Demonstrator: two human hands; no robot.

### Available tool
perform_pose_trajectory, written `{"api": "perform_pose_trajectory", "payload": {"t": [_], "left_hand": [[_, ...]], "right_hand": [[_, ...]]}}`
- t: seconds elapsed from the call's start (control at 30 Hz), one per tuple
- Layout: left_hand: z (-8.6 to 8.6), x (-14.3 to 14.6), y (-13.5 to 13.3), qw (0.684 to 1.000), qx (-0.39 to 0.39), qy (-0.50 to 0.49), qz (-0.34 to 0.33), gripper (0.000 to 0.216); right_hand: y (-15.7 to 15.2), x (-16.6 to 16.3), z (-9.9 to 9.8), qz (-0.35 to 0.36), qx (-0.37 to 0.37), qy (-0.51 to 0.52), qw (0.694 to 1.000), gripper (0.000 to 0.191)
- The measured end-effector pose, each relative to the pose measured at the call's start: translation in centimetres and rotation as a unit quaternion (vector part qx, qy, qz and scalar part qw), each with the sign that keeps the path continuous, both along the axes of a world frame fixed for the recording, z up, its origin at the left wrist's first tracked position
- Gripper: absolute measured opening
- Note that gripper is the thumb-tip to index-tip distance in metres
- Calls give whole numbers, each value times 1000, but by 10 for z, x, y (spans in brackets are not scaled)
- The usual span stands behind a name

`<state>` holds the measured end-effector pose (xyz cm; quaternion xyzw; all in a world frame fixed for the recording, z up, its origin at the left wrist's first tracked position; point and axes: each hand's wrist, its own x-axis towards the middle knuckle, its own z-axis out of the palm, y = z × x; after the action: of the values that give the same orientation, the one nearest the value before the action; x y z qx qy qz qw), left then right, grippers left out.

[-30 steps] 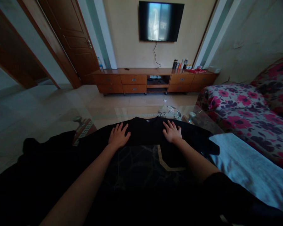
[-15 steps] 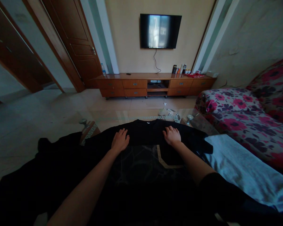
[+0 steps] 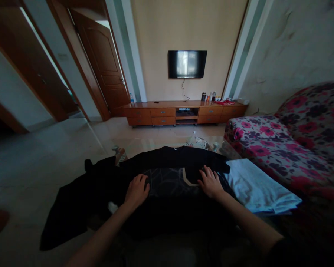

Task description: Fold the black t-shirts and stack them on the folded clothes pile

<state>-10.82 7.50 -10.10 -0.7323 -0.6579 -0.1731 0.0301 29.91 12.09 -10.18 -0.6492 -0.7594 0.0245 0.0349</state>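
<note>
A black T-shirt (image 3: 169, 157) lies spread over the glass table, its collar toward the far edge. Across its middle runs a dark patterned panel with a beige-edged shape. My left hand (image 3: 137, 189) lies on the left side of this panel, palm down, fingers stretched out. On the right, my right hand (image 3: 210, 181) rests flat by the beige-edged shape, fingers spread. Neither hand grips the cloth. The shirt's near part is too dark to make out.
Dark clothing (image 3: 72, 204) is heaped to the left. A light blue folded cloth (image 3: 258, 183) lies at the right, beside the floral sofa (image 3: 269, 144). Beyond the glass table (image 3: 144, 144) stand a wooden TV cabinet (image 3: 163, 113) and a wall-mounted television (image 3: 187, 64).
Both hands have slid from near the shirt's collar back toward me, over the patterned panel. The right hand is also a little farther right. The camera view has tilted up.
</note>
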Motion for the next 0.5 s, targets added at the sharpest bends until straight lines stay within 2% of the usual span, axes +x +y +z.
{"api": "perform_pose_trajectory", "payload": {"t": [0.13,0.27,0.4,0.5], "left_hand": [[-30,-4,-48,995,-79,19,-65,60],[-49,-12,-73,991,-110,17,-69,64],[-46,-12,-67,990,-117,-56,-56,63],[-29,-15,-39,981,-71,-177,22,53]], "right_hand": [[-55,-7,-11,-11,-61,10,998,64],[-82,-8,-19,-28,-110,-5,994,67],[-82,-6,-13,-28,-140,-2,990,68],[-74,-9,-3,-32,-163,2,986,70]]}}
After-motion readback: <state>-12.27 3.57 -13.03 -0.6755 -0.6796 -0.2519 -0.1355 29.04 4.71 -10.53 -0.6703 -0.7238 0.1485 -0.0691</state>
